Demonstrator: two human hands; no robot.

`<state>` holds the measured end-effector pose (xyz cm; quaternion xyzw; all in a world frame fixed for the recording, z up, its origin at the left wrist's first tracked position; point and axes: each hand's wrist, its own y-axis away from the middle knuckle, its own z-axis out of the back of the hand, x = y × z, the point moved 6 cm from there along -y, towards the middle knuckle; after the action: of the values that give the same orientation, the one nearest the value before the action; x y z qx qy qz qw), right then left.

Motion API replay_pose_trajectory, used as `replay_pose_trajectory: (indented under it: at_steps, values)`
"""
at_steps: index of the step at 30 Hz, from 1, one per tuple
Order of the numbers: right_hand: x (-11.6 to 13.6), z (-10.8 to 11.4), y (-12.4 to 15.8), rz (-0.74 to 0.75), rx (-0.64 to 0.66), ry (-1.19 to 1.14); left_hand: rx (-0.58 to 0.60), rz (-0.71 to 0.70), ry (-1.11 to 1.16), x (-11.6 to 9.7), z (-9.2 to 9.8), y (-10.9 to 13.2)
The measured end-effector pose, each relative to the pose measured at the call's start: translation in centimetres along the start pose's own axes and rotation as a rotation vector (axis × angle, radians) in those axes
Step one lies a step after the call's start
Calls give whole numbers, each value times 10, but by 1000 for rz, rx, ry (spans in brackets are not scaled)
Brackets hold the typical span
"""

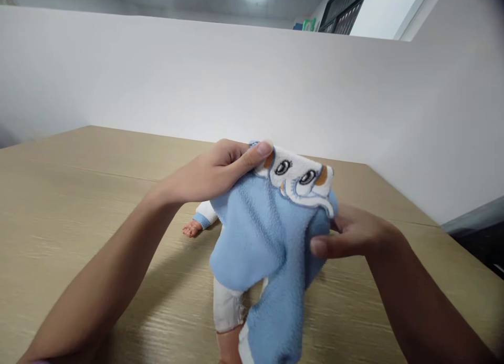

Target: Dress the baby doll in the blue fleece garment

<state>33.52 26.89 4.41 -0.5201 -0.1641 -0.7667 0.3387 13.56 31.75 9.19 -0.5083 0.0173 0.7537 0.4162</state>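
Note:
A baby doll (228, 306) lies on the wooden table (79, 196), mostly covered by a light blue fleece garment (260, 232) with a white hood showing embroidered eyes (295, 172). My left hand (212, 172) pinches the hood's upper left edge. Lower down, my right hand (354, 232) grips the garment's right side. One small doll hand in a white sleeve (197, 222) sticks out to the left. A white-clad doll leg shows beneath the fleece; the doll's head is hidden.
White partition walls (236, 80) enclose the table at the back and right. The table's right edge (452, 238) drops off to a dark floor area. Ceiling lights and a dark doorway show above the partition.

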Motion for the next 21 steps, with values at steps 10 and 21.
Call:
replay_pose_trajectory:
  at_steps: [10, 21]
  values:
    - [-15, 4, 2, -94, -89, 87, 430, -47, 26, -2, -10, 8]
    - [-15, -8, -6, -61, 101, 9, 549, -29, 86, 12, -10, 13]
